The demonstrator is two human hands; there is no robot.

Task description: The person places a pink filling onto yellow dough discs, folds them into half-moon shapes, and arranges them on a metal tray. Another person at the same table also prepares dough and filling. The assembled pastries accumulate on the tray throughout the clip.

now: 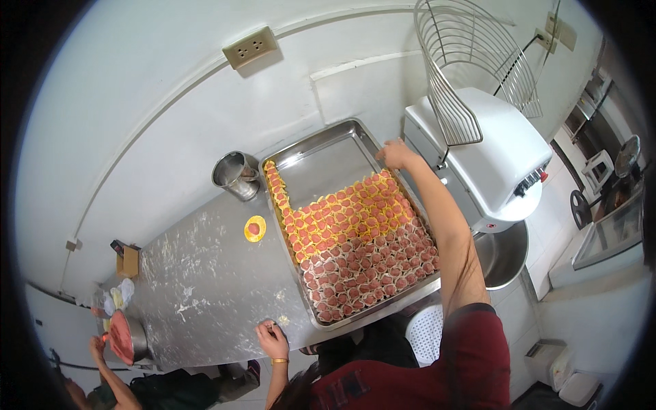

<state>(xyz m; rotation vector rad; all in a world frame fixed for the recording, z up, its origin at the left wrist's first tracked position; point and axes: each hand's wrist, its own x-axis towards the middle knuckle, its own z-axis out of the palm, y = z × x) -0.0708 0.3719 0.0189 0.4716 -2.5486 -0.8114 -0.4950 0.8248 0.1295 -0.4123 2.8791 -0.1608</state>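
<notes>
A large metal tray [321, 147] holds close rows of small open dumplings [355, 219] with pink meat filling. Those at the far side have yellow wrappers, those at the near side pale ones. My right hand [396, 154] reaches to the tray's far right rim, its fingers drawn together and pointing down; what they hold, if anything, is hidden. By the table's front edge, left of the tray, my left hand [272, 339] is curled with thumb and fingers closed, their contents too small to name. On the table lies a round yellow wrapper [255, 229] with a lump of filling.
A metal pitcher [236, 175] stands beside the tray's far left corner. Flour marks the steel table [198, 287]. A white mixer [478, 150] with a wire guard borders the tray's right. At lower left, another person's hand [98, 347] is at a bowl of pink filling [139, 338].
</notes>
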